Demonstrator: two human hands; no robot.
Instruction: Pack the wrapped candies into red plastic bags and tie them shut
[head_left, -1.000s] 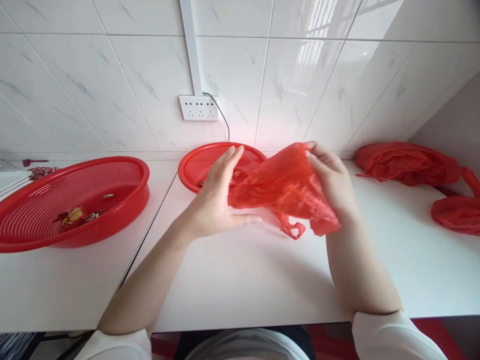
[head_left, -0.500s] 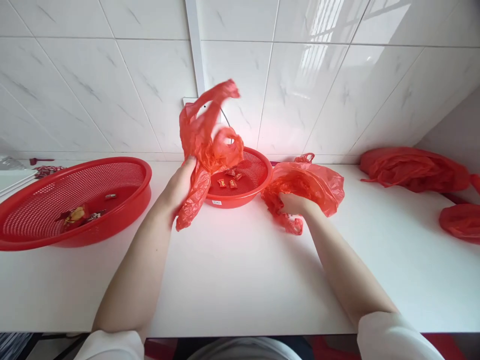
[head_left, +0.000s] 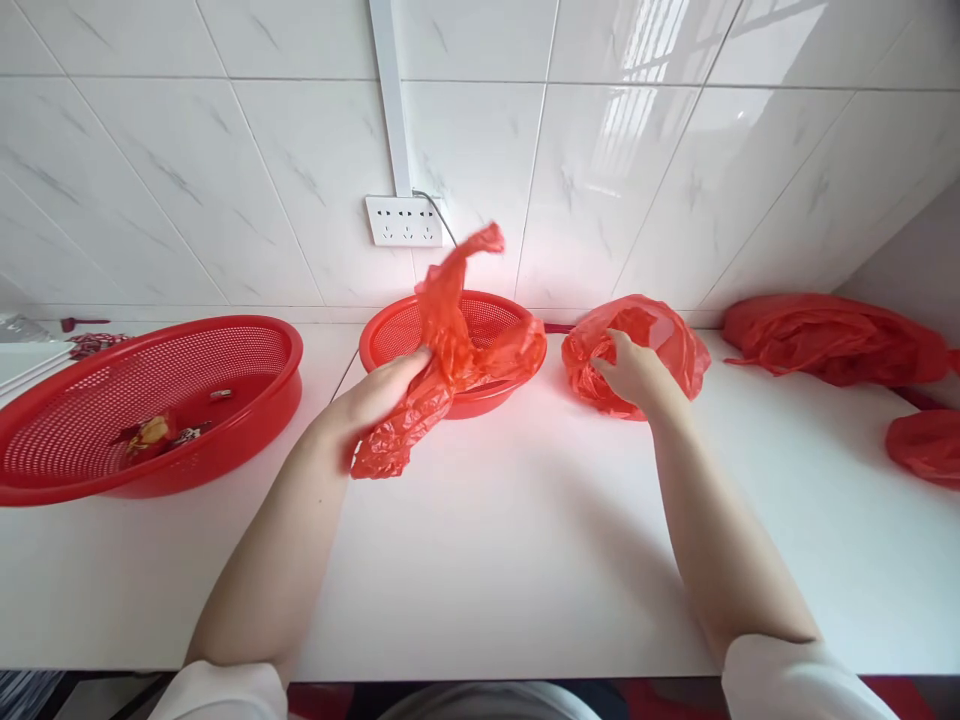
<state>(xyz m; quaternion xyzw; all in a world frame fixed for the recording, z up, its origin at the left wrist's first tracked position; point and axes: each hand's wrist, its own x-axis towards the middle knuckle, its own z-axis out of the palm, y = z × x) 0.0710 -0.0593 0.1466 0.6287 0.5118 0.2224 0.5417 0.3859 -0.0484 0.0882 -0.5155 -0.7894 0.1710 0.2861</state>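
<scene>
Across the white table (head_left: 525,580), I see the big basket (head_left: 289,400) at left and the small basket (head_left: 484,403) near the wall. Right of that lies the loose bag (head_left: 682,350). My left hand (head_left: 382,392) closes around the held bag (head_left: 450,355); my right hand (head_left: 637,375), partly curled, touches the loose bag, grip unclear.

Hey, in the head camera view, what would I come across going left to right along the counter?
Large red basket → small red basket → red bag at the right hand → heaped red plastic.
</scene>
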